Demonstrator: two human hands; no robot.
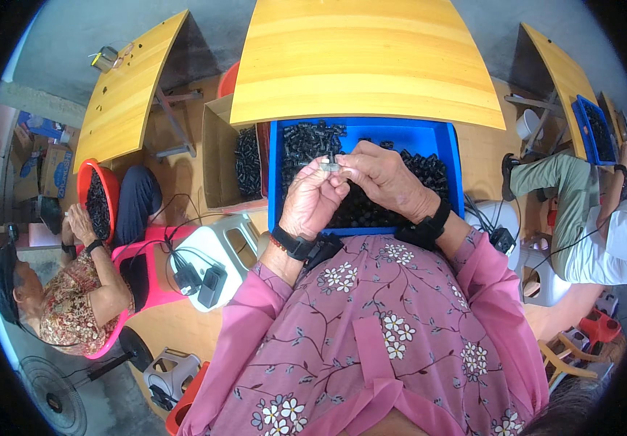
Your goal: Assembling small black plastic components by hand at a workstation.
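My left hand (310, 200) pinches a small pale, translucent piece (329, 166) between thumb and fingers. My right hand (386, 180) meets it fingertip to fingertip, closed in a pinch at the piece's right end. A tiny dark bit shows at those right fingertips, too small to name. Both hands hover over a blue tray (456, 174) on my lap side of the table. Small black plastic parts (313, 138) fill the tray, heaped at its left and right. Some of the parts are hidden behind my hands.
A yellow wooden table (364, 58) overhangs the tray's far edge. Left of it stands a cardboard box (219, 160) of black parts. A white stool (215, 261) carries cables and adapters. Co-workers sit at both sides, one by a red basin (112, 196), one by another blue tray (593, 131).
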